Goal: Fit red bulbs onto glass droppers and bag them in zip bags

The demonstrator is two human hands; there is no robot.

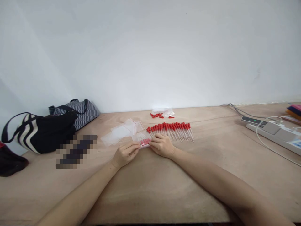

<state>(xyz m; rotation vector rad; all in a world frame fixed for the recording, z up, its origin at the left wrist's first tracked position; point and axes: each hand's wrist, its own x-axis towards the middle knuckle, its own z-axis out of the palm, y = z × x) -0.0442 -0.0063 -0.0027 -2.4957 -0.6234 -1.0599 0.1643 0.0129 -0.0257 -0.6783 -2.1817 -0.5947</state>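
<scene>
Between my two hands lies a small clear zip bag (144, 143) with several red-topped droppers inside, their red ends toward me. My left hand (128, 153) pinches the bag's near left corner. The fingers of my right hand (162, 145) are closed on its right corner. Just beyond my right hand, a row of glass droppers with red rubber bulbs (168, 126) lies side by side on the table. Flat clear zip bags (119, 131) overlap on the table beyond my left hand.
Loose red bulbs (157, 115) and a bag of clear tubes (166, 112) lie near the wall. Black and striped bags (47, 131) stand at left, beside a blurred dark object (78, 151). A power strip (277, 135) with cables sits at right on the wooden table (131, 194).
</scene>
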